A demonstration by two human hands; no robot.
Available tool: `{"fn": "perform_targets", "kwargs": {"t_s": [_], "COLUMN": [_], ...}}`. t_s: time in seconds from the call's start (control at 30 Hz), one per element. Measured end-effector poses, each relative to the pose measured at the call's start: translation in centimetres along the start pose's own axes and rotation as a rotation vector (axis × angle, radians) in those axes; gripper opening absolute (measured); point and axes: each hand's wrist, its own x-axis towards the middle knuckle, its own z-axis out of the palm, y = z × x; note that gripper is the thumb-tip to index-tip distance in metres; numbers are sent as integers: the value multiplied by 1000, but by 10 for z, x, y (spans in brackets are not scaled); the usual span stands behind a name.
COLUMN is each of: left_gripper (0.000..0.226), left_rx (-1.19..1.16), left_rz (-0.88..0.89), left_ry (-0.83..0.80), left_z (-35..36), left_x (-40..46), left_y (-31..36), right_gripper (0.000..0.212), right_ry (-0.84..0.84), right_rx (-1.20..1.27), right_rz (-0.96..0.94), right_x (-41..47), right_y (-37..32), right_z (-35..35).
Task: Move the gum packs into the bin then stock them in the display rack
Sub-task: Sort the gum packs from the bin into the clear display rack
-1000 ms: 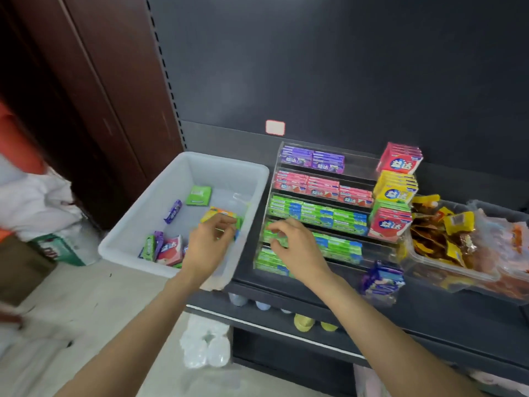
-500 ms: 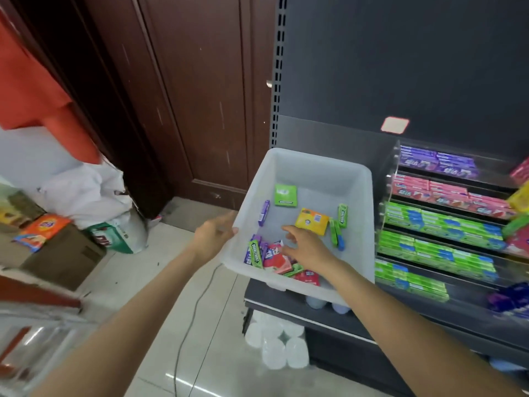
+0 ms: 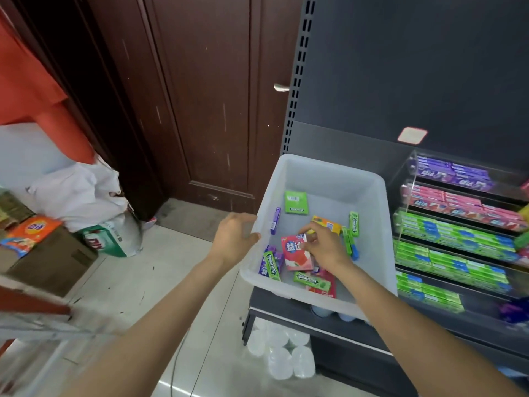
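White plastic bin (image 3: 369, 193) sits mid-frame on the dark shelf (image 3: 289, 306), its left near corner overhanging the edge. Left hand (image 3: 233, 239) clasps the bin's left rim, fingers curled over it. Right hand (image 3: 322, 245) is inside the bin, fingertips pinching the top edge of a red-pink gum pack (image 3: 294, 253). Loose packs around it: flat green pack (image 3: 296, 202) toward the back, purple stick (image 3: 275, 220) along the left wall, yellow-orange pack (image 3: 329, 223) just behind the right hand, green Doublemint sticks (image 3: 272, 265) near the front left. Clear display rack (image 3: 458, 224) at right of frame, tiers purple, pink, then green. Cardboard box (image 3: 43, 253) and white bags (image 3: 80, 193) at left.
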Motion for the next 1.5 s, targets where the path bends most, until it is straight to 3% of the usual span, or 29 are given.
{"fn": "perform_targets", "kwargs": {"t_s": [0.1, 0.23, 0.4, 0.47, 0.57, 0.7, 1.0, 1.07, 1.2, 1.3, 1.4, 1.5], "left_gripper": [38, 45, 29, 23, 13, 22, 27, 27, 20, 16, 17, 17], "left_rx": [-17, -195, -290, -261, -271, -263, -289, -298, -342, -408, -448, -475], "left_rz": [109, 129, 90, 78, 20, -55, -97, -98, -82, -36, 29, 137], "left_ry": [49, -166, -169, -118, -33, 22, 46, 46, 55, 70, 30, -42], "left_z": [8, 17, 23, 25, 26, 23, 20, 18, 10, 5, 3, 5], "left_x": [7, 21, 45, 51, 59, 69, 72, 69, 63, 58, 52, 45], "left_y": [22, 56, 67, 65, 60, 57, 57, 57, 58, 62, 76, 100], "right_gripper": [19, 12, 13, 23, 47, 60, 64, 52, 27, 10, 9, 8], "right_ry": [73, 77, 73, 54, -46, -156, -264, -213, -48, -44, -1, 101], "right_rx": [173, 450, 486, 361, -20, -357, -627, -496, -3, 332, 587, 665], "right_rz": [-25, -51, -65, -45, -35, -82, -109, -90, 30, 131, 168, 150], "right_x": [-2, -9, 1, 16, 40, 66, 88, 83, 68, 48, 20, -10], "right_y": [-5, -18, -13, -2, 16, 37, 47, 38, 20, 13, 4, 4], "right_z": [-20, -46, -65, -68, -64, -51, -37, -42, -61, -80, -103, -128]}}
